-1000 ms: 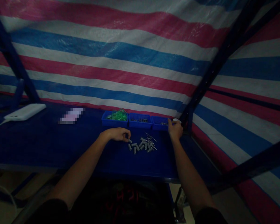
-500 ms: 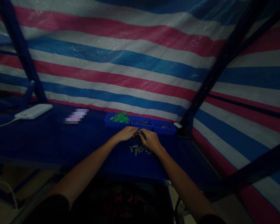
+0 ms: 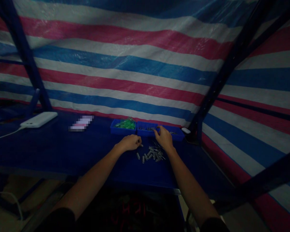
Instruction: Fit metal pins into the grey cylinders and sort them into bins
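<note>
The left hand [image 3: 130, 142] clenches a grey cylinder [image 3: 141, 145] beside the pile of grey cylinders [image 3: 151, 154], which lies handy between both arms, while the right hand [image 3: 164, 138] reaches the middle blue bin [image 3: 145, 133], whether grasping anything I cannot tell.

Dim light. A red, white and blue striped tarp [image 3: 125, 64] forms the wall behind a dark blue table [image 3: 50, 151]. Dark metal posts [image 3: 26, 61] lean at both sides. The pale floor [image 3: 4, 219] below is possibly concrete.

Head-worn, forward-down, seemingly near bench [image 3: 62, 151]
</note>
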The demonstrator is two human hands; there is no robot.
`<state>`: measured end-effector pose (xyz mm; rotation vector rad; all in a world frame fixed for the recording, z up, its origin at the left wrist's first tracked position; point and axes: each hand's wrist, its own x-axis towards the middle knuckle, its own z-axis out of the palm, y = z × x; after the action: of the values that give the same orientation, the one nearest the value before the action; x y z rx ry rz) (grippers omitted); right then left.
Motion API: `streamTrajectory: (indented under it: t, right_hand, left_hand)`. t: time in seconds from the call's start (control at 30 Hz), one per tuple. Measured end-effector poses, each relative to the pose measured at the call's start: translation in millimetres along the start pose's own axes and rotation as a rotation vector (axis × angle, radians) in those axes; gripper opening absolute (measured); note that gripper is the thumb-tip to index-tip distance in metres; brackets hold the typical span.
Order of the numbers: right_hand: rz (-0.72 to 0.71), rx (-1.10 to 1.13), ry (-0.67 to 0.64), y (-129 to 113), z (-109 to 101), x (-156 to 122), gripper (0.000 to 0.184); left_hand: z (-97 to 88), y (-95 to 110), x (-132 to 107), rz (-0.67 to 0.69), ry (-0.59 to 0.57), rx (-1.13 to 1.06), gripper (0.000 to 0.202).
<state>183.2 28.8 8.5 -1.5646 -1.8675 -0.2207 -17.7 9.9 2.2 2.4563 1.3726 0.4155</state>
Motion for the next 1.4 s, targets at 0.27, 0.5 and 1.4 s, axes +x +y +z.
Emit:
streamTrajectory:
  t: [0.27, 0.5, 1.4]
  right_hand:
    - [-0.350, 0.181, -0.280, -31.7, 7.3, -25.5, 0.024]
    - [-0.423, 0.232, -0.219, -41.5, 5.4, -30.3, 0.022]
    - [-0.228, 0.346, -0.219, -38.2, 4.6, -11.7, 0.026]
  left_hand:
    - [8.8, -11.1, 9.6, -0.011, 0.061, -0.036, 0.021]
    - [-9.2, -7.3, 7.8, -0.012, 0.098, -0.413, 0.042]
    - [-7.6, -15.3, 3.5, -0.057, 0.042, -0.274, 0.033]
